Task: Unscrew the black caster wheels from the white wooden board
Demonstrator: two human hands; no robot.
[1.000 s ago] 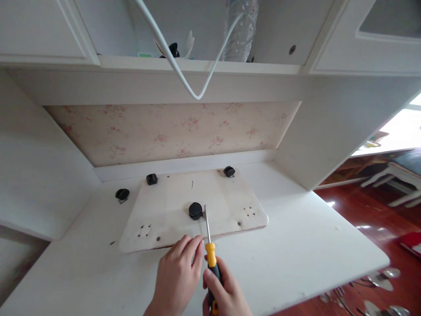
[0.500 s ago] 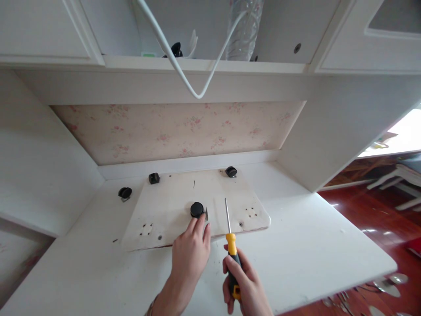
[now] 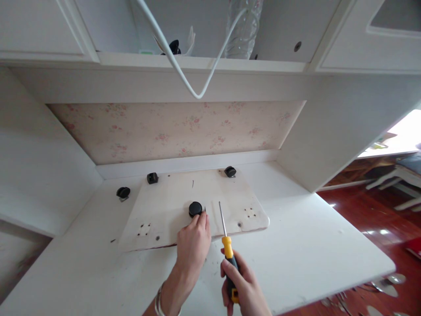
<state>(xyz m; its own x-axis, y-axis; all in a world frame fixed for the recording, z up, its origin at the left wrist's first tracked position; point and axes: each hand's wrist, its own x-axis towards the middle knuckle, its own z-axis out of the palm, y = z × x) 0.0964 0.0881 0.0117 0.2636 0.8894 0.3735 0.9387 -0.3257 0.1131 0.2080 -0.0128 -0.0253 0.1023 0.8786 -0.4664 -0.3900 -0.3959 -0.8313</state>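
Note:
A worn white board lies flat on the white desk. A black caster wheel sits at the board's middle. My left hand reaches onto the board, its fingertips pressed together against the wheel's near side and its metal bracket. My right hand is closed round the yellow-and-black handle of a screwdriver. The screwdriver's shaft points away from me, its tip above the board just right of the wheel. Two more black casters sit at the board's far corners.
A loose black caster lies on the desk left of the board. A white cable hangs in a loop from the shelf above, where a clear plastic bottle stands. The desk edge drops to a red wooden floor at right.
The screwdriver tip left the middle wheel's bracket and swung right. My left hand moved forward from the board's near edge to the wheel.

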